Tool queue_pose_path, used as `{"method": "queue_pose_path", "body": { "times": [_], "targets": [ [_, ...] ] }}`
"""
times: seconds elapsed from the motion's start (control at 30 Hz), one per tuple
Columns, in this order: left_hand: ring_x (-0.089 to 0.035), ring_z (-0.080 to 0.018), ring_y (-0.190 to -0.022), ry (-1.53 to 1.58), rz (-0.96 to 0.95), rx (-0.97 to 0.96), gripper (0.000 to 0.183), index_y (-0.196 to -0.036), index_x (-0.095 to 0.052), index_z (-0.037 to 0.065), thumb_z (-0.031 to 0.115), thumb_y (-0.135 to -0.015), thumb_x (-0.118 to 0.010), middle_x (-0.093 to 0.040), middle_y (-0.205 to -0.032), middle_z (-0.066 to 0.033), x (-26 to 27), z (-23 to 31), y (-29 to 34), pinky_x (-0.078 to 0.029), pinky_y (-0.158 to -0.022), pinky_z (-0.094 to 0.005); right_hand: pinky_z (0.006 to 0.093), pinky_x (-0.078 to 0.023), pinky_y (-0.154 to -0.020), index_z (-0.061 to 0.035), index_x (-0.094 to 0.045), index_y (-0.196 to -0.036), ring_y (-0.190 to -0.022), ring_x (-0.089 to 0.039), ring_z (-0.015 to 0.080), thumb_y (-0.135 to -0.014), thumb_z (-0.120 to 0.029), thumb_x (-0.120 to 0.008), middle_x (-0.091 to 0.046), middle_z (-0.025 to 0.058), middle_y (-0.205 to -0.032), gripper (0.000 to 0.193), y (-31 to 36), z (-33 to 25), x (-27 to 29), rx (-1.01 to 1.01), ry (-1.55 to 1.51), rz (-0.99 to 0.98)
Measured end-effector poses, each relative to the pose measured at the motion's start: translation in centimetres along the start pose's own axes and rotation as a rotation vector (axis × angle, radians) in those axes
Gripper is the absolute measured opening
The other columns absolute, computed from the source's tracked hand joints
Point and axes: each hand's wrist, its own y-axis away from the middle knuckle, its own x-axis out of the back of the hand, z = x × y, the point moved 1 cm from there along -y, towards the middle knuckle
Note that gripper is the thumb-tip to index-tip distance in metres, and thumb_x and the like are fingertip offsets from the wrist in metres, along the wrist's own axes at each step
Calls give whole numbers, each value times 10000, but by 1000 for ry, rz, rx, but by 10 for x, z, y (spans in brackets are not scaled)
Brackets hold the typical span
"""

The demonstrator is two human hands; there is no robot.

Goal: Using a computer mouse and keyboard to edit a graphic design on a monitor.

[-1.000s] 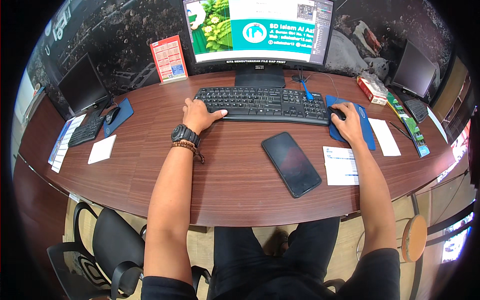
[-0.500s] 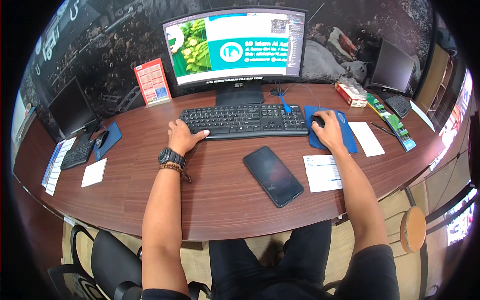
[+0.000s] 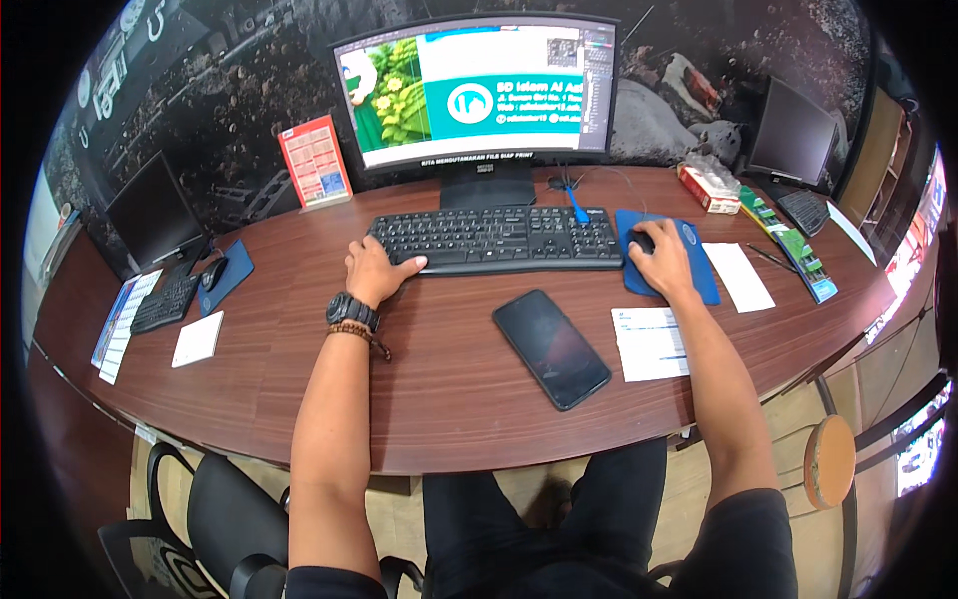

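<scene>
My left hand [image 3: 377,272] rests at the left end of a black keyboard [image 3: 479,240]. Its thumb stretches out along the front edge, and the other fingers lie on the keys, apart from one another. On a blue mouse pad [image 3: 705,287] to the right, my right hand [image 3: 667,265] is curled over a black computer mouse [image 3: 642,240], which it partly hides. Behind the keyboard stands a curved monitor [image 3: 399,100] showing a green and white graphic layout. A dark-screened smartphone [image 3: 552,349] lies between my forearms, and a printed sheet [image 3: 647,345] sits partly under my right forearm.
A red and white desk calendar [image 3: 316,165] stands left of the monitor. Another dark monitor [image 3: 155,212] with keyboard and mouse is at far left. A small box [image 3: 709,188], a white paper [image 3: 738,278] and green-printed strips lie right. An office chair [image 3: 235,514] stands lower left.
The whole view has shifted slightly, so the desk appears a little further right. Both hands keep their places on the keyboard and the mouse.
</scene>
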Motion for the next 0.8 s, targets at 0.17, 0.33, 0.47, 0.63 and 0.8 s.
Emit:
{"method": "queue_pose_path", "body": {
  "times": [0.17,0.33,0.47,0.63,0.8],
  "targets": [
    [-466,-459,-1245,-81,134,-169,740,-1164,-601,-108,516,-808,-782,-499,-1289,-287,1,9,3,-437,-1037,-503,440,-488,-964,-63,-691,-1138,-1112,-604,376,-817,-187,-675,-603,160,-1180,344,3,-1,0,62,-86,-44],
    [-559,-466,-1096,-8,152,-159,502,-1093,-648,-83,353,-868,-755,-554,-1187,-276,-5,8,1,-481,-948,-498,437,-480,-972,-63,-690,-1134,-1118,-602,370,-821,-202,-677,-604,161,-1183,342,-1,3,-2,75,-77,-66],
    [-534,-460,-1174,-41,89,-93,568,-1120,-631,-108,388,-867,-747,-525,-1256,-281,-1,8,-1,-500,-970,-509,435,-482,-975,-73,-694,-1139,-1128,-603,366,-826,-228,-676,-605,155,-1199,350,-5,3,-3,73,-49,-74],
    [-538,-464,-1168,-97,18,-77,603,-1136,-640,-118,424,-883,-719,-525,-1272,-289,1,15,0,-501,-967,-505,433,-478,-983,-79,-693,-1148,-1140,-600,358,-834,-248,-669,-600,150,-1220,358,-3,3,-2,29,-30,-82],
    [-556,-479,-1115,-99,72,-100,568,-1014,-667,-115,432,-872,-721,-550,-1205,-305,-2,6,-2,-496,-951,-513,432,-475,-988,-72,-689,-1148,-1142,-598,354,-838,-245,-665,-599,151,-1219,356,-2,1,-4,35,-40,-77]
  ]
}}
